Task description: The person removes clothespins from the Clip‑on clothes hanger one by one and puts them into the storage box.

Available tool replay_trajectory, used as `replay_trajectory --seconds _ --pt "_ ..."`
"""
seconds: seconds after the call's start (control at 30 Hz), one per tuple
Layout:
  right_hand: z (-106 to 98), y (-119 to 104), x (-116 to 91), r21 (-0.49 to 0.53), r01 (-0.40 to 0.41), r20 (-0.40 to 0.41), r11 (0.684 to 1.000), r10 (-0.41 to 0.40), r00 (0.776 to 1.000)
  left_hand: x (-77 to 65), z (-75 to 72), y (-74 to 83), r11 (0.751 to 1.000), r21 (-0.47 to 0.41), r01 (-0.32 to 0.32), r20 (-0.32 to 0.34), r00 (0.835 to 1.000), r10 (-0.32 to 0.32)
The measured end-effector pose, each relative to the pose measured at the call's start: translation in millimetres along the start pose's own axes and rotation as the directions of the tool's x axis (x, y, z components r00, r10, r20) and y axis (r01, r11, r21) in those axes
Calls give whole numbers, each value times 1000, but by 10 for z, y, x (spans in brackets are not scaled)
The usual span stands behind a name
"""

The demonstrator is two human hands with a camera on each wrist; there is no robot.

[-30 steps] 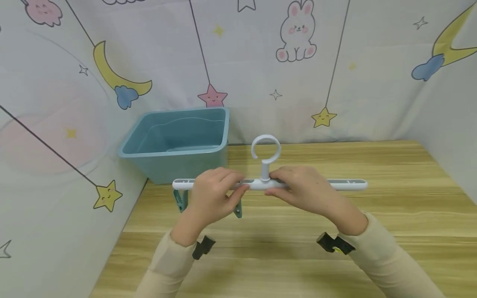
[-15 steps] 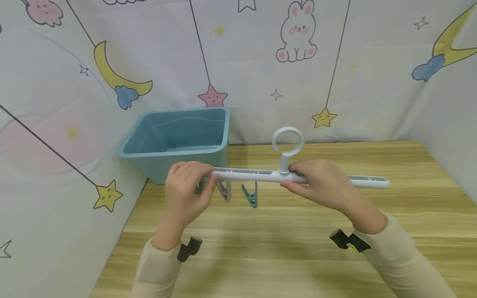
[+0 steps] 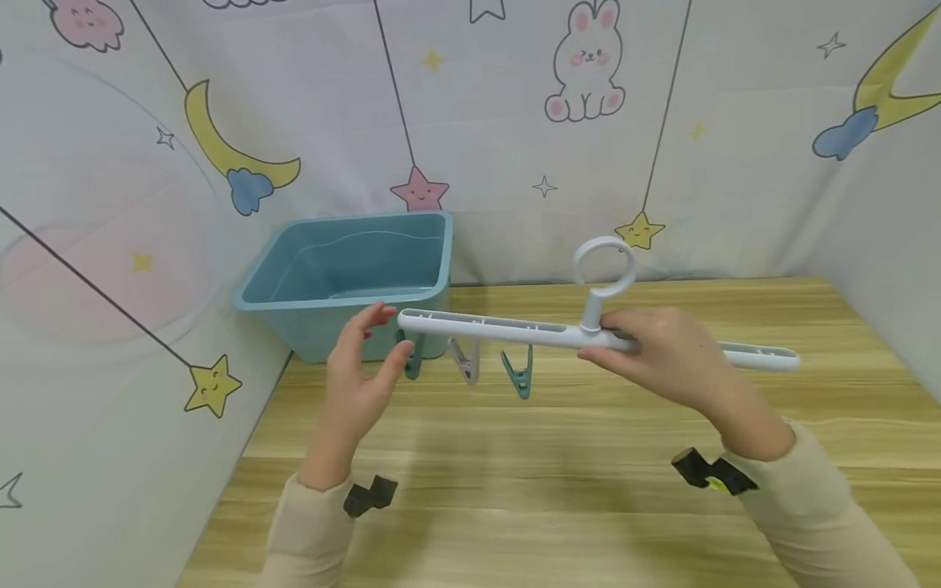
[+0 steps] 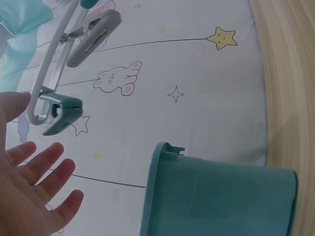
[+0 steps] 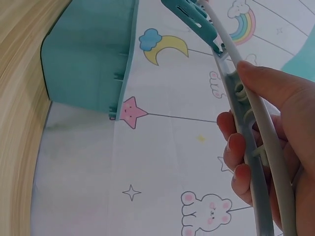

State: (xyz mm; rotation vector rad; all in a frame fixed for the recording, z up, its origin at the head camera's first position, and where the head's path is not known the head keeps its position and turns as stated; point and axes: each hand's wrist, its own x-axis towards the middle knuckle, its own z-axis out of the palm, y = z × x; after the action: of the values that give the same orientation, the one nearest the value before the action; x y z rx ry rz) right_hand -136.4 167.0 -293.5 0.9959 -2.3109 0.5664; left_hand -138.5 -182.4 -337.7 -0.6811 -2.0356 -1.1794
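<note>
We see a white hanger point(image 3: 500, 329) held above the bench point(image 3: 515, 490), its bar sloping slightly down toward the right in the head view and its ring-shaped hook point(image 3: 592, 310) pointing up. The right hand point(image 3: 672, 355) is clamped on the bar just right of the hook, the thumb on the near side and the fingers curled around it. The left hand point(image 3: 359, 384) has its fingers and thumb apart, around the bar's left end without gripping it. Below the left half of the bar we find three clips in a row: a teal clip point(image 3: 414, 363) by the left thumb, a grey clip point(image 3: 466, 366) and a second teal clip point(image 3: 521, 380). Behind the left hand, a blue-green bin point(image 3: 341, 333) stands on the bench near the patterned cloth point(image 3: 500, 147). We also notice light sleeves point(image 3: 303, 523) on both arms.
</note>
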Motion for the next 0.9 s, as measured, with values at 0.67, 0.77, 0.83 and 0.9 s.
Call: replay_trajectory --seconds 0.67,0.77,0.83,0.9 --pt "-85 69 -81 15 37 -21 999 -37 999 -118 270 -124 545 -711 444 434 887 -156" --pt "-88 70 -95 23 36 -16 999 -35 999 -122 285 -126 493 -744 452 480 874 -78" --pt "-88 71 -106 27 32 -14 999 -31 999 -124 296 -128 470 -758 453 490 870 -49" --pt "-90 74 -118 34 29 -12 999 -29 1000 -125 305 -130 443 -773 455 493 869 -33"
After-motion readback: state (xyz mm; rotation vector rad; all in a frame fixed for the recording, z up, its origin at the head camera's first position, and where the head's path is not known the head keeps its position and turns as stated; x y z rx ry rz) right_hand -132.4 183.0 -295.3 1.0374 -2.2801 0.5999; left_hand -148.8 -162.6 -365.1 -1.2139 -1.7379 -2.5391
